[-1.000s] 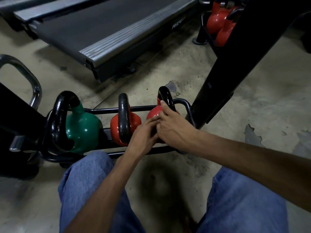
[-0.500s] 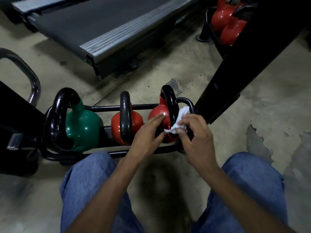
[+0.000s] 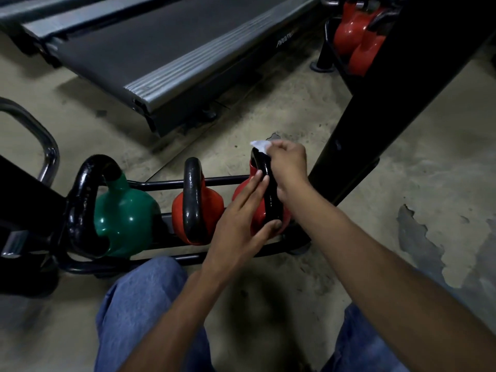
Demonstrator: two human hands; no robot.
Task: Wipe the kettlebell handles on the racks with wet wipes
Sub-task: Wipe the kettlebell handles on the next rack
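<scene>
Fingers of the left hand (image 3: 241, 218) are held straight and spread, grasping nothing: the fingertips are laid against the left side of the black handle (image 3: 269, 191) of the right-hand red kettlebell (image 3: 257, 218), and the thumb is pressed at the handle's lower end. The right hand (image 3: 288, 167) is closed around a white wet wipe (image 3: 259, 145), which is pinched against the top of that same handle, with a corner of the wipe left sticking out past the knuckles.

Nearest the camera, 2 knees in blue jeans (image 3: 142, 299) are seen, with bare floor (image 3: 268, 285) open between them. Just beyond, 3 kettlebells are seated in a low black tube rack (image 3: 166, 183): the green kettlebell (image 3: 126, 213) at the left, the middle red kettlebell (image 3: 212, 205), and the one being handled at the rack's right end. Narrow gaps are left between the bells. The rack's right end is met by a slanted black post (image 3: 375, 116), so little room is left there. Farther off, open worn concrete is followed by a treadmill deck (image 3: 150, 49) and a second rack with 2 red kettlebells (image 3: 357, 38).
</scene>
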